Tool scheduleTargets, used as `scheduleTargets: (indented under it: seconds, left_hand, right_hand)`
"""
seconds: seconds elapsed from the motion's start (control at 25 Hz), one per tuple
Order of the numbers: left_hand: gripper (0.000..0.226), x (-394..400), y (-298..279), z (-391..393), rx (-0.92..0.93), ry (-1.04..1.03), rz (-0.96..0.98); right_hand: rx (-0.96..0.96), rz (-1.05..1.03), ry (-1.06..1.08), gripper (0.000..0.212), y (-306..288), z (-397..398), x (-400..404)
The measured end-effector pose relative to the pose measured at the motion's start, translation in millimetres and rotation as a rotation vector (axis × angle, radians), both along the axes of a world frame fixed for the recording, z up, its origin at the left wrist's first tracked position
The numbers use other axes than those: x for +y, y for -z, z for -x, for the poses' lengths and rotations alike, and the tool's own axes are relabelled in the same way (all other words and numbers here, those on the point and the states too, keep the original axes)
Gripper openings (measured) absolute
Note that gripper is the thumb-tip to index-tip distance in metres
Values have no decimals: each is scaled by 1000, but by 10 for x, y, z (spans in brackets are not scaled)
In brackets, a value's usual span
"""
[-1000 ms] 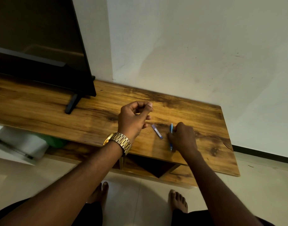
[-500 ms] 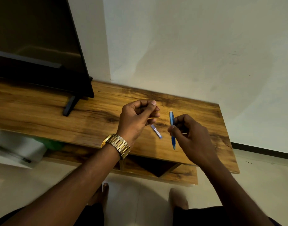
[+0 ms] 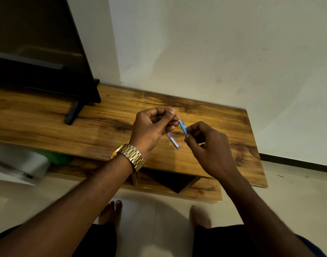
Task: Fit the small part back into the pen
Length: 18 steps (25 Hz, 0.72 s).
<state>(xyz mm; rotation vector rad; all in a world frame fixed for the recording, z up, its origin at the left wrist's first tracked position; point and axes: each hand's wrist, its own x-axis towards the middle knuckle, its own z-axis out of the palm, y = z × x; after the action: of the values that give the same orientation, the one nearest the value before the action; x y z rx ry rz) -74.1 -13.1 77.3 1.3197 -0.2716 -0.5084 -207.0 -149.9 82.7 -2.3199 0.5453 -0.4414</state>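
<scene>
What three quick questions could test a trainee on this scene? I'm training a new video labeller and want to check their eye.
1. True or false: the right hand holds the blue pen up off the table.
2. Where is the small white strip? A in the left hand, B lying on the table, C on the floor.
3. Fill in: the gold ____ sits on the left wrist.

Key:
1. True; the pen is pinched in its fingers, with the left hand close to the pen's upper end.
2. B.
3. watch.
</scene>
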Motion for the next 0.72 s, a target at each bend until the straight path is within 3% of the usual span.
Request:
scheduleTargets:
  seconds: [0.72]
  left_hand:
    - [18,23,83,-25,-262,55,-152]
  right_hand:
    - [35,52,-35,15,-11,-1,-19]
